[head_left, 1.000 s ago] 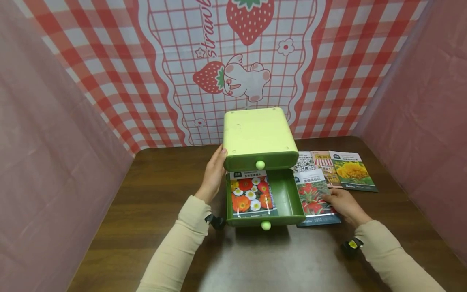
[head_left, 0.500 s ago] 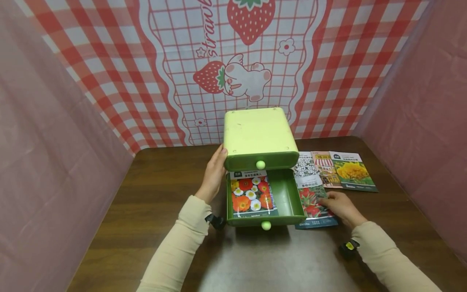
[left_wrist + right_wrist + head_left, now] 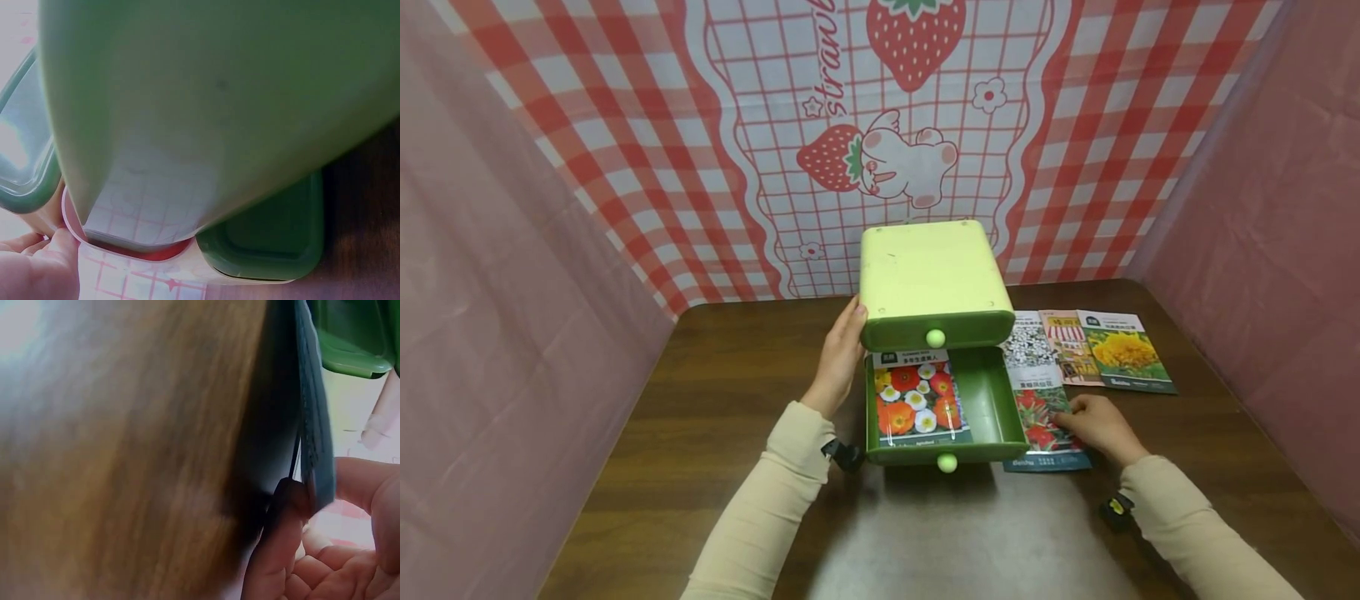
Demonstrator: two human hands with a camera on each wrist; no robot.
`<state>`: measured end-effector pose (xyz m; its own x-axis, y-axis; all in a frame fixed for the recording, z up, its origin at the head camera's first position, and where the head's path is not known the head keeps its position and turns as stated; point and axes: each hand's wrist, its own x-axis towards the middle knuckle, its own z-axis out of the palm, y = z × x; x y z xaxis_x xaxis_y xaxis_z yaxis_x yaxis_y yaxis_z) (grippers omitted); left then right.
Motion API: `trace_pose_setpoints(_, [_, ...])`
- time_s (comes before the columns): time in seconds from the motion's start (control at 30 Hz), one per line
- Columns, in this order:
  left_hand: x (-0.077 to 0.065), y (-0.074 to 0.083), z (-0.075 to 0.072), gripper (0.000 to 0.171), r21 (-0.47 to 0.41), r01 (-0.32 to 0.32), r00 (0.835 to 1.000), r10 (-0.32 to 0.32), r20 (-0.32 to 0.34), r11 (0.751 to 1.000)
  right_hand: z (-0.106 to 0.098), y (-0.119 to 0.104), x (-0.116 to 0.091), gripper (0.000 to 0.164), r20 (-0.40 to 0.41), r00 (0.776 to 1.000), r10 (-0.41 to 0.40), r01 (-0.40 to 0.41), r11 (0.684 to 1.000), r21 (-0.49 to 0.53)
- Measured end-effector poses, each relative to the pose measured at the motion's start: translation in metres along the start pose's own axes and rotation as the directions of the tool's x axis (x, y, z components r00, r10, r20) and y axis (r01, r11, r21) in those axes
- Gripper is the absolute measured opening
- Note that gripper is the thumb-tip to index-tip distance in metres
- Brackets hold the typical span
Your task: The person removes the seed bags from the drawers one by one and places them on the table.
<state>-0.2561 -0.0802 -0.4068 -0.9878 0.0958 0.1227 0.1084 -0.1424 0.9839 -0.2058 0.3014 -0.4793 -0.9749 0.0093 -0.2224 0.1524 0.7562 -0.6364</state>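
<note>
A two-drawer cabinet with a pale yellow-green top (image 3: 932, 271) stands on the table. Its lower green drawer (image 3: 910, 455) is pulled out, and a poppy seed packet (image 3: 916, 400) lies in its left part. My left hand (image 3: 835, 362) rests against the cabinet's left side; in the left wrist view, that hand (image 3: 44, 265) touches the edge of the casing. Right of the drawer, my right hand (image 3: 1101, 425) pinches the edge of a red-flowered seed packet (image 3: 1037, 417). The right wrist view has this packet (image 3: 317, 425) edge-on between thumb and finger.
Further back on the right lie a white-flowered packet (image 3: 1028, 342), a packet with a striped awning (image 3: 1071, 346) and a yellow-flowered packet (image 3: 1123, 350). The upper drawer (image 3: 895, 335) is closed. A checked strawberry cloth (image 3: 917, 167) hangs behind the table (image 3: 730, 417).
My right hand has drawn the red-flowered packet slightly toward me and left, and it lies flatter, uncovering more of the white-flowered packet. The left hand and cabinet stay put.
</note>
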Motion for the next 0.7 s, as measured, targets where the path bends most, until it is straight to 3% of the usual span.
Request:
trace_pose_setpoints(0.27, [0.0003, -0.0003, -0.0002, 0.058, 0.006, 0.006, 1.0, -0.006, -0.003, 1.0, -0.0051, -0.0005, -0.0026, 0.043, -0.022, 1.0, 0.021, -0.024, 0.984, -0.178])
trace_pose_setpoints(0.7, [0.0004, -0.0003, -0.0006, 0.058, -0.011, -0.001, 1.0, 0.001, 0.002, 1.0, -0.0094, -0.0007, -0.003, 0.053, -0.007, 0.999, 0.052, -0.053, 0.975, -0.215])
